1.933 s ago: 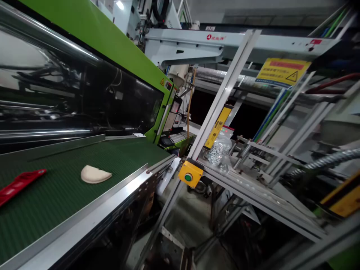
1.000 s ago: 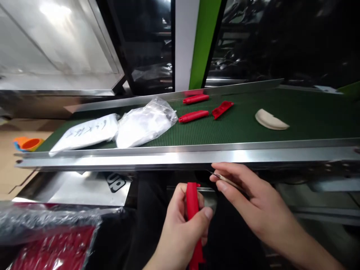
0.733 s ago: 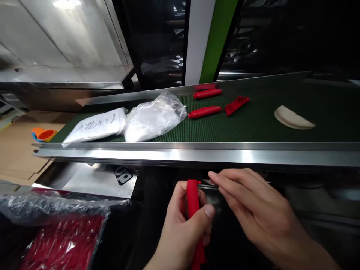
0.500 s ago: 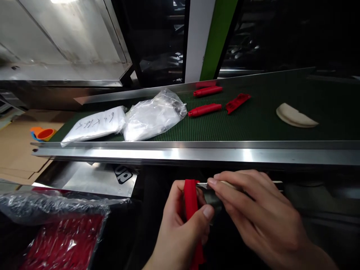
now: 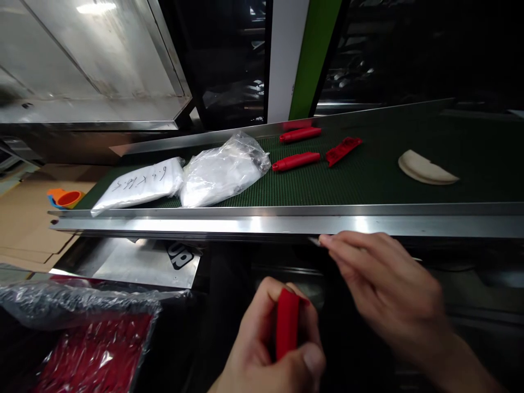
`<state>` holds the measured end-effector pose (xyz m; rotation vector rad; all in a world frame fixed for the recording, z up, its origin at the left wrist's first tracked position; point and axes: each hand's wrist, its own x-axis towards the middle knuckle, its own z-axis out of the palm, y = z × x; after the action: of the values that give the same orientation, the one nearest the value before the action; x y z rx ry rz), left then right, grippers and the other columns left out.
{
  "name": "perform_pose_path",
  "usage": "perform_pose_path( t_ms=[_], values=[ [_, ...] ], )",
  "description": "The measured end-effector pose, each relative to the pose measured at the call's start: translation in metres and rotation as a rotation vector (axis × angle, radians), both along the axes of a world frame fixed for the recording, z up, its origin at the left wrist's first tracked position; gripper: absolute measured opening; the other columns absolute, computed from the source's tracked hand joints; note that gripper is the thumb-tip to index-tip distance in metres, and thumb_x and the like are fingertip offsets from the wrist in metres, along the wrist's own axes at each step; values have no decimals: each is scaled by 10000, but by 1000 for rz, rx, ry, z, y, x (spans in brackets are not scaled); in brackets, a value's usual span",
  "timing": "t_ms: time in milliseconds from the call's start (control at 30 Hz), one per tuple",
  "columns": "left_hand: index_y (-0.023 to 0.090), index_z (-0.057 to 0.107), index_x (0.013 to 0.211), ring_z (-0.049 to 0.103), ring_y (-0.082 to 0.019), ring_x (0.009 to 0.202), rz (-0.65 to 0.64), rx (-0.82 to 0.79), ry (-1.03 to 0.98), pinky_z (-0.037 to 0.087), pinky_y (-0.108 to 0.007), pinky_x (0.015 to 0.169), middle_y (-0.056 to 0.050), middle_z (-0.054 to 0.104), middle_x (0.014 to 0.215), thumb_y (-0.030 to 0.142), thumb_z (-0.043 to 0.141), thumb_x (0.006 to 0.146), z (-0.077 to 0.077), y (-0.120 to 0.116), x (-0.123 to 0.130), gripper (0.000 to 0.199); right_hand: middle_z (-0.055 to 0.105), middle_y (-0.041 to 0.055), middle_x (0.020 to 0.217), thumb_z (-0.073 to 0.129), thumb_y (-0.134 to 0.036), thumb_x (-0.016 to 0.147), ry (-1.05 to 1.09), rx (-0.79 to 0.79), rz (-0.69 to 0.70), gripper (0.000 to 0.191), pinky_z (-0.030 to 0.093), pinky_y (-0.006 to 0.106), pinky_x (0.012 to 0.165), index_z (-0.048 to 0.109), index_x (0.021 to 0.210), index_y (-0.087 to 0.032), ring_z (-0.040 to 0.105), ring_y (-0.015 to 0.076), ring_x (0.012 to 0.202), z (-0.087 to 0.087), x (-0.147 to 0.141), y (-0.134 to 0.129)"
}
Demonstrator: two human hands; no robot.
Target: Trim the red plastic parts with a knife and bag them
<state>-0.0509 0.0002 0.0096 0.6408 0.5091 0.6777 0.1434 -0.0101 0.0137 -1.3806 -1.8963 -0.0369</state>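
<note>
My left hand point(image 5: 272, 341) is closed round a red plastic piece point(image 5: 287, 322), held upright below the belt's metal rail. To its right and higher up, my right hand point(image 5: 380, 284) pinches a thin knife-like blade point(image 5: 314, 240), whose tip points left near the rail; its handle is mostly hidden by my fingers. The blade and the red piece are apart. On the green belt point(image 5: 352, 188) lie two red handle-shaped parts point(image 5: 296, 161) point(image 5: 300, 134) and an open red shell point(image 5: 344, 151).
White plastic bags point(image 5: 223, 172) and a marked white packet point(image 5: 141, 185) lie on the belt's left. A cream half-round pad point(image 5: 426, 168) is at right. Orange cups point(image 5: 69, 198) rest on cardboard point(image 5: 28, 229). A plastic-lined box of red parts point(image 5: 94, 355) stands lower left.
My right hand has lifted the blade up and away from the red piece. My left hand has moved slightly down and right, still holding the piece, which is now tilted differently.
</note>
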Motion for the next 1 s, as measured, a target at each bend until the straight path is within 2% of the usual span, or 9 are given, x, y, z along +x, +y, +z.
perform_pose_path(
  t_ms=[67, 133, 200, 300, 600, 700, 833, 900, 1000],
  values=[
    [203, 417, 904, 407, -29, 499, -39, -14, -59, 334, -110, 461, 21, 510, 750, 360, 721, 863, -1, -1, 0, 344, 629, 75, 1132, 562, 36, 867, 54, -40, -8, 472, 482, 389, 857, 617, 1268, -206, 597, 205, 1011, 0, 2, -4],
    [202, 451, 947, 391, -24, 438, -74, -19, -145, 333, -93, 421, 26, 504, 684, 332, 624, 926, -3, 1, 0, 217, 616, 83, 1144, 549, 36, 873, 61, -78, 56, 454, 488, 369, 846, 620, 1262, -186, 585, 198, 1032, 2, -1, -11],
    [205, 480, 983, 443, -23, 447, -72, -34, -227, 366, -91, 430, 9, 530, 753, 303, 577, 945, -4, 4, 0, 143, 607, 92, 1134, 532, 41, 873, 45, -79, 116, 437, 489, 359, 826, 624, 1247, -167, 572, 198, 1041, 5, -6, -18],
    [205, 496, 1000, 518, -29, 530, -52, -57, -296, 412, -100, 482, -11, 529, 900, 294, 580, 939, -6, 7, 1, 137, 602, 98, 1129, 538, 38, 866, 45, -58, 136, 425, 485, 359, 819, 626, 1232, -159, 565, 201, 1045, 9, -13, -22],
    [219, 463, 1019, 506, -41, 482, -35, -28, -409, 415, -110, 434, -17, 533, 895, 278, 519, 945, -16, -3, 8, 110, 640, 101, 1047, 519, 10, 880, 10, -26, 136, 352, 501, 338, 749, 661, 1158, -152, 594, 194, 974, 16, -18, -20],
    [224, 477, 1018, 511, -51, 507, -68, -47, -381, 394, -115, 444, -21, 546, 903, 260, 559, 929, -15, -5, 5, 127, 634, 99, 1049, 524, 16, 884, 38, -33, 147, 367, 494, 341, 758, 649, 1187, -150, 592, 192, 969, 9, -17, -19],
    [178, 499, 904, 530, -76, 657, -207, -85, -279, 395, -141, 602, -34, 592, 835, 283, 758, 833, -1, -6, -3, 288, 622, 69, 1121, 535, 6, 900, 130, -84, 41, 424, 492, 345, 812, 615, 1258, -208, 588, 173, 987, 4, -11, -17],
    [193, 487, 924, 563, -104, 636, -208, -120, -249, 399, -172, 598, -38, 610, 789, 393, 712, 862, 5, -4, -5, 308, 619, 68, 1129, 530, 8, 893, 141, -96, 71, 425, 504, 325, 812, 614, 1254, -200, 587, 171, 1014, 7, -8, -17],
    [202, 509, 1015, 572, -169, 524, -204, -194, -169, 399, -223, 501, -38, 590, 648, 523, 559, 903, 9, 1, -9, 344, 626, 75, 1116, 540, 11, 861, 63, -67, 191, 423, 509, 324, 817, 624, 1227, -183, 577, 193, 1047, 13, -5, -20]
  ],
)
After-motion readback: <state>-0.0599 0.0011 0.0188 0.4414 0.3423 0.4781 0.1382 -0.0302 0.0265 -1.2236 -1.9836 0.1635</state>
